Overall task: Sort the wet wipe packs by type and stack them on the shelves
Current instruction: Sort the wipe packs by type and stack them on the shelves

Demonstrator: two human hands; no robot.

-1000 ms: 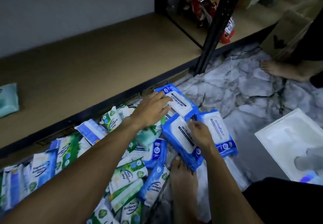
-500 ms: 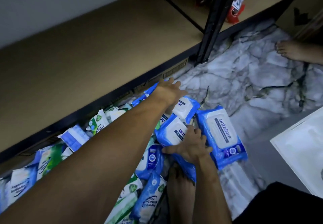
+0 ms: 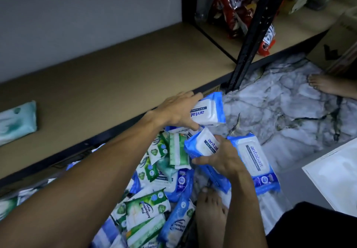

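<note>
Gathering 2 blue packs: 1 (image 3: 209, 110) is clamped by the left hand (image 3: 177, 110), 1 (image 3: 202, 146) by the right hand (image 3: 225, 157); probably soft, slippery, best held across the middle.

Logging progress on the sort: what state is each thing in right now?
Left hand: gripping a blue pack, lifted.
Right hand: gripping another blue pack.
Third blue pack: lying on the floor.
Pile: unsorted, mixed green and blue.
Teal pack: alone on the shelf.

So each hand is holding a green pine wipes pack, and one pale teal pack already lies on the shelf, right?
Not quite: the head view shows the left hand and right hand each holding a blue antabax pack, not green. The pale teal pack does lie on the shelf.
</note>
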